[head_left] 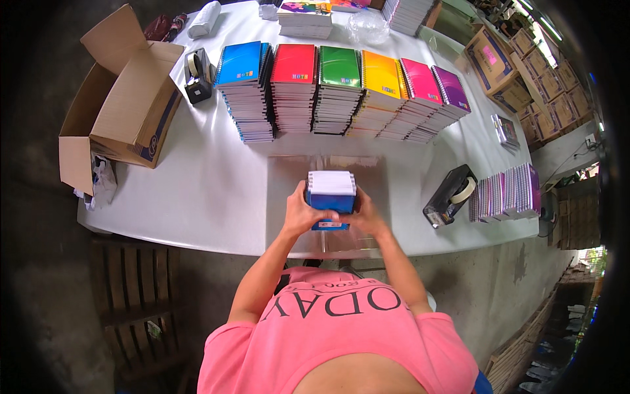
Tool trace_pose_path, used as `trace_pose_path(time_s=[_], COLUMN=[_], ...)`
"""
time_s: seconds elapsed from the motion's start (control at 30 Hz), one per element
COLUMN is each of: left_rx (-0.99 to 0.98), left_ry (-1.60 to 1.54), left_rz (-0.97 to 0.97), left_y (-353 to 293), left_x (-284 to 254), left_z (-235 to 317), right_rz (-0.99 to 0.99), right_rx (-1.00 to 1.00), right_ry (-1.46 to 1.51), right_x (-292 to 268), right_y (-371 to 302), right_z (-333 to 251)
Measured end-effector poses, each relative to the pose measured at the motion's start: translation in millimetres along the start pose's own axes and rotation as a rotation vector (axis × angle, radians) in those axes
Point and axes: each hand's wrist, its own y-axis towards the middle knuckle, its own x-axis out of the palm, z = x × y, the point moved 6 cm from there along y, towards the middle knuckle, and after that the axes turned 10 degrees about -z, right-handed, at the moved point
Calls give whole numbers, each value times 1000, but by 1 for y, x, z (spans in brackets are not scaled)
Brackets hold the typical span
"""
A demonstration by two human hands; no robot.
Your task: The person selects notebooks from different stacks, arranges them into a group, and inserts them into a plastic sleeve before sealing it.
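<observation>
A small stack of notebooks [331, 201], with a blue cover toward me and white page edges on top, is gripped between my two hands. My left hand [303, 211] closes on its left side, thumb across the front. On the opposite side my right hand [365, 215] is wrapped round it, its thumb meeting the left one. Beneath lies a clear plastic sheet [282, 180]. Beyond it stand tall piles of spiral notebooks: blue [241, 64], red [293, 67], green [340, 67], yellow [380, 75], pink [420, 82] and purple [451, 88].
An open cardboard box [134, 105] occupies the table's left, beside a black tape dispenser [197, 82]. At right are another tape dispenser [449, 197] and a row of purple notebooks [505, 192]. More books [305, 23] sit at the back; cartons [551, 85] are stacked beyond the right edge.
</observation>
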Motion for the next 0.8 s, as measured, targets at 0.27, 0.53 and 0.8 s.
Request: trace_pose_path(time_s=[0.27,0.53,0.8], left_rx=[-218,-295,-67], left_ry=[395,1126,415], left_rz=[203,102,37], left_y=[-3,-55,-29], left_x=[-14,-2,-8], left_z=[-7,-51,-13], right_rz=[14,2,36], right_rx=[387,494,453], right_ry=[533,636,632], right_x=[-7,-13,-15], right_y=[15,13,9], right_z=[17,61,58])
